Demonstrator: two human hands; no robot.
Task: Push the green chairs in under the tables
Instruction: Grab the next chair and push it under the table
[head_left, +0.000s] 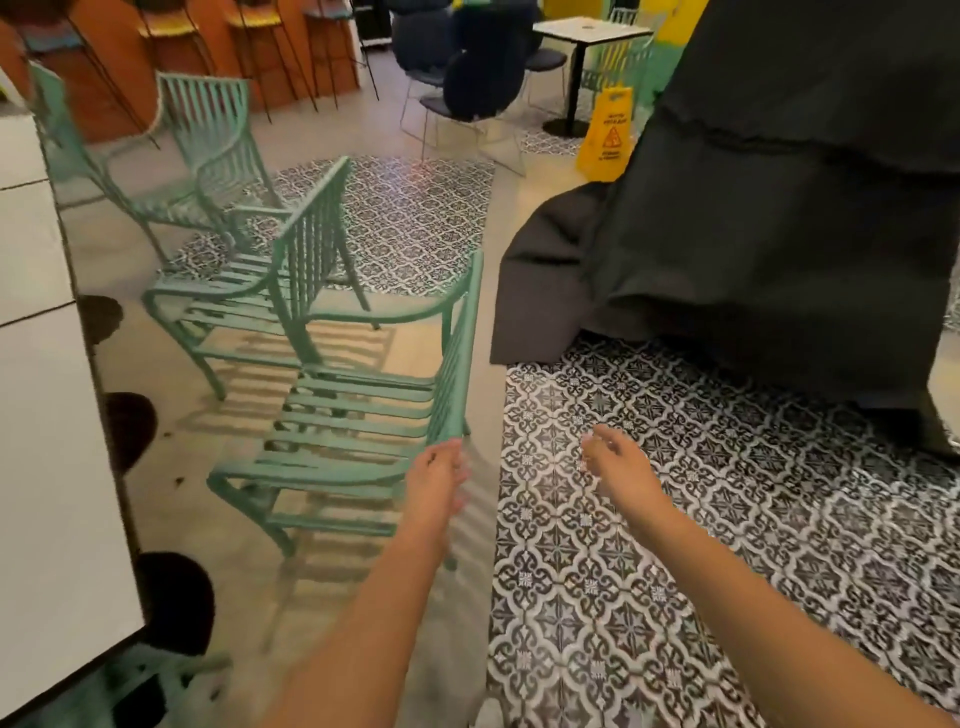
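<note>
1. Green chairs, three of them, stand in a loose row on the left side of the floor, pulled out from a line of white tables (36, 415) that runs along the left edge of the view.
2. Nearest green chair (353, 431) faces the tables, with its slatted seat toward them and its backrest toward the person.
3. Middle green chair (270, 291) sits just beyond it, also turned toward the tables; the far green chair (208, 156) is angled farther back.
4. Left hand (439, 475) reaches out with the arm extended, fingers loosely curled at the near end of the closest chair's backrest. Whether they grip the frame or only touch it cannot be told.
5. Right hand (613, 454) hangs over the black-and-white patterned tile floor (675, 571), slightly blurred, fingers relaxed and holding nothing.
6. A large dark fabric cover (779, 234) drapes over something on the right.
7. A yellow wet-floor sign (608, 135) stands in the background, near dark chairs and a small white table (589, 31).
</note>
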